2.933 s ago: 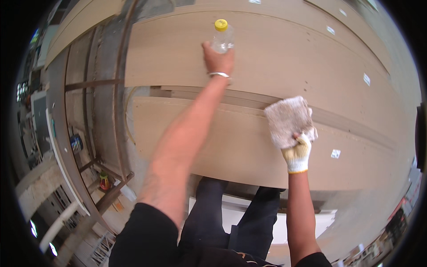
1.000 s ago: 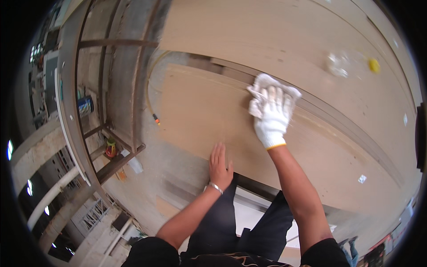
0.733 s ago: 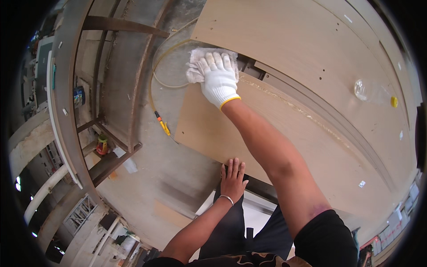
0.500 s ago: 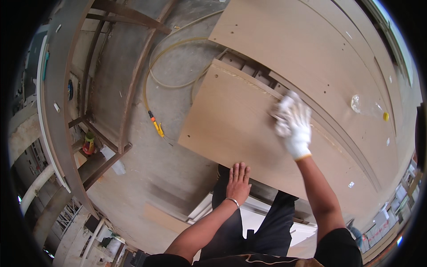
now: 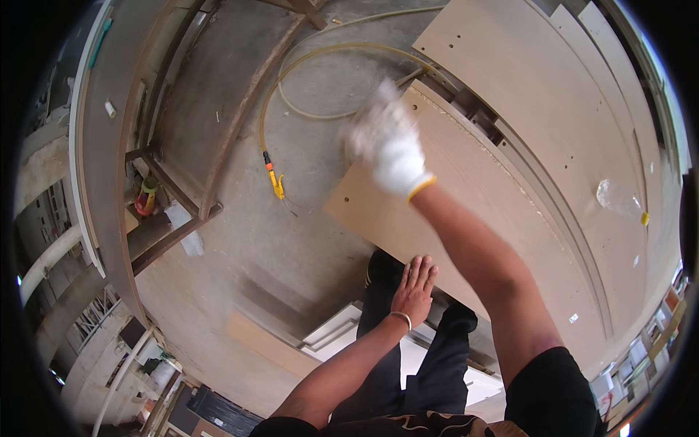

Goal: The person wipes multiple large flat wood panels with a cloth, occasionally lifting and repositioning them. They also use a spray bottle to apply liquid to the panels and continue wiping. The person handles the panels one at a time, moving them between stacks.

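Note:
A tan wooden board (image 5: 466, 197) with drilled holes lies in front of me, at a slant. My left hand (image 5: 415, 293), bare with a bracelet at the wrist, rests on its near edge, fingers stretched out flat. My right hand (image 5: 399, 156), in a white knitted glove with a yellow cuff, is over the board's far left end. Bunched in it is a white cloth (image 5: 368, 135), smeared by motion, so the fingers' exact grip is hard to see.
Larger tan panels (image 5: 524, 80) lie stacked beyond the board, with a clear plastic bottle (image 5: 615, 197) on them. A yellow air blow gun (image 5: 274, 180) and its coiled hose (image 5: 266, 109) lie on the floor. A brown frame (image 5: 237, 120) stands at left. White panels (image 5: 335, 329) are below the board.
My right hand has swept the cloth leftward along the board, from its middle to the far left end. My left hand stays on the near edge. The view has shifted a little.

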Demonstrator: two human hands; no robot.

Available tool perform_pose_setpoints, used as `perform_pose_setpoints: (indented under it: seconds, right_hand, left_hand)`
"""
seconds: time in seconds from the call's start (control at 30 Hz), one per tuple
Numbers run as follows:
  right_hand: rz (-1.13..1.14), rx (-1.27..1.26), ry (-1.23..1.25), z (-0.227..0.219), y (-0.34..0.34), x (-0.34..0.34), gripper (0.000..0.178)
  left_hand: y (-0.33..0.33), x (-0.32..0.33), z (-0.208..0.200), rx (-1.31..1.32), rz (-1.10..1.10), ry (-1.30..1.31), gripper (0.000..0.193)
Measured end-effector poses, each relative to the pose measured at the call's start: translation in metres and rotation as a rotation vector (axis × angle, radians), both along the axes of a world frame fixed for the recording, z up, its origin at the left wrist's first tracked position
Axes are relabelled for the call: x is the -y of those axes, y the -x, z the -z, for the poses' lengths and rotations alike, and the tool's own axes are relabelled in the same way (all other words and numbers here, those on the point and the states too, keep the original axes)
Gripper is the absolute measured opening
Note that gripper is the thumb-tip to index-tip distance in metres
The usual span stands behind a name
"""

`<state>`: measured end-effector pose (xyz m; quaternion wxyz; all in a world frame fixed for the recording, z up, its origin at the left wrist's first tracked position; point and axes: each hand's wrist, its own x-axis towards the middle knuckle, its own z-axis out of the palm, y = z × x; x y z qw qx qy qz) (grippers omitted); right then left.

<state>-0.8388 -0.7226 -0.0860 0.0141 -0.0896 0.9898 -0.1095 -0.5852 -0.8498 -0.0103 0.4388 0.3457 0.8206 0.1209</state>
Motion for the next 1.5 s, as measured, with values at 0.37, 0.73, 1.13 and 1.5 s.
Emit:
perform_pose_setpoints:
  seconds: [0.37,0.73,1.13,1.5]
  right_hand:
    - [0.055,-0.077,0.066,-0.061,-0.004,-0.007,0.043]
    - [-0.355,-0.007,0.632,-0.005,-0.120,0.083,0.039]
    - [-0.183,0.106,0.361,-0.047,-0.356,-0.045,0.059]
    - [0.048,0.106,0.416,0.004,-0.329,0.033,0.054]
  left_hand:
    - [-0.014,0.011,0.019,-0.079,-0.134,-0.133,0.061]
    - [-0.012,0.005,0.000,0.095,-0.001,0.021,0.040]
    - [-0.080,0.079,-0.055,0.238,-0.334,-0.045,0.037]
    - [0.065,0.053,-0.059,-0.258,-0.710,-0.025,0.029]
